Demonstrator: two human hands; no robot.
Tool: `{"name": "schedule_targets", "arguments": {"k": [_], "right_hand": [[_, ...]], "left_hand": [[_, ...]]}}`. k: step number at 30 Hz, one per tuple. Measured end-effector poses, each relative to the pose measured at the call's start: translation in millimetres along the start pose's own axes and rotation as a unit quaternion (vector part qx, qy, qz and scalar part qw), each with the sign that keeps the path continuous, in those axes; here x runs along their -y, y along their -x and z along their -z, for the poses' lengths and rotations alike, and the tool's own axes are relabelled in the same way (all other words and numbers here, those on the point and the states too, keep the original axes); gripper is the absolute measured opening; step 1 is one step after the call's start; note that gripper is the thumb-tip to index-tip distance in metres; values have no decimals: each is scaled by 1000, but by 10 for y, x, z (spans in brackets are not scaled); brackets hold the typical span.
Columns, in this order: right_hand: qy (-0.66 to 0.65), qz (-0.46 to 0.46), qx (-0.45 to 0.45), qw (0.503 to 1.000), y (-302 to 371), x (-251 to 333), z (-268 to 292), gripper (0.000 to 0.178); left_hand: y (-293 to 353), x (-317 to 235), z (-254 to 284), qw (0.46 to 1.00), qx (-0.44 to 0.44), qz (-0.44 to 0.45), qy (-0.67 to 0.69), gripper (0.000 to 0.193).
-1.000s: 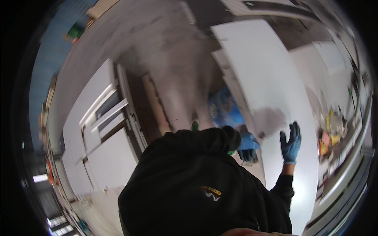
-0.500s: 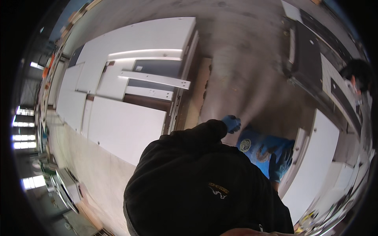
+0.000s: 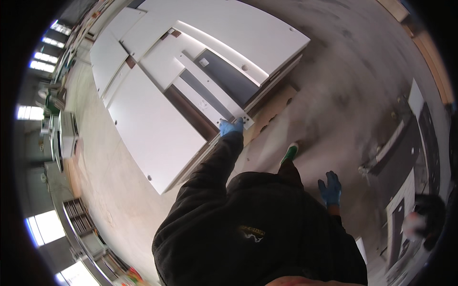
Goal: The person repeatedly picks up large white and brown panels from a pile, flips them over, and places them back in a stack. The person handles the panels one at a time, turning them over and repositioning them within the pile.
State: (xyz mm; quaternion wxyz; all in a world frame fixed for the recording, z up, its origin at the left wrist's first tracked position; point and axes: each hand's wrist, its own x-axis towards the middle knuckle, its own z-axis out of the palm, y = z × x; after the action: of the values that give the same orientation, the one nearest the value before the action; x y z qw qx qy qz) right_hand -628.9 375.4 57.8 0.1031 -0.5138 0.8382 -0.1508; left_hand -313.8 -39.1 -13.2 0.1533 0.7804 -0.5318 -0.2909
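Observation:
My left hand (image 3: pixel 231 127), in a blue glove, is at the near end of the white strips, with thumb and fingers closed about a narrow white strip (image 3: pixel 202 102). Beside it lies a longer white strip (image 3: pixel 214 86) with dark holes at its end, which juts past the stack's edge. Both strips rest over a grey panel (image 3: pixel 228 78) on a stack of white panels (image 3: pixel 143 124). Off to the right, my gloved right hand (image 3: pixel 330 189) hangs over the floor with its fingers apart, holding nothing.
A green shoe (image 3: pixel 290 151) stands on the concrete floor between my hands. At the right are dark grey panels (image 3: pixel 393 164) and another person (image 3: pixel 424 221) near them. Brown boards (image 3: pixel 431 62) lie at the far right. Shelving (image 3: pixel 78 217) stands at the left.
My view has turned toward the panel stack. My left hand has gone from a loose curl over the floor to the strips' end. My right hand has left the blue patterned thing, now out of sight.

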Motion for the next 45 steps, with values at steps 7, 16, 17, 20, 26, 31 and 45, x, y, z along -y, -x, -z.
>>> {"name": "schedule_targets", "arguments": {"k": [7, 16, 17, 20, 26, 31, 45], "right_hand": [[-38, 36, 106, 993, -1707, -1005, 482, 46], [-3, 208, 174, 963, -4213, -857, 411, 41], [1, 208, 188, 960, -4433, -763, 379, 41], [-46, 243, 233, 941, -5007, -563, 415, 42], [-20, 246, 249, 936, -5764, -547, 330, 43], [-66, 269, 281, 919, -6529, -543, 302, 42], [-101, 215, 427, 872, -9626, -722, -210, 64]], "left_hand": [[-61, -862, -229, 988, 14, 146, -57, 96], [-466, -880, -725, 959, -67, 264, 72, 94], [-493, -869, -791, 958, -88, 267, 65, 89], [-522, -884, -950, 953, -154, 256, 53, 65], [-325, -1457, -1048, 898, -211, 252, 294, 42], [-304, -2485, -1156, 868, -223, 227, 381, 40], [-1403, -4551, -2012, 920, -202, 325, 88, 78]]}}
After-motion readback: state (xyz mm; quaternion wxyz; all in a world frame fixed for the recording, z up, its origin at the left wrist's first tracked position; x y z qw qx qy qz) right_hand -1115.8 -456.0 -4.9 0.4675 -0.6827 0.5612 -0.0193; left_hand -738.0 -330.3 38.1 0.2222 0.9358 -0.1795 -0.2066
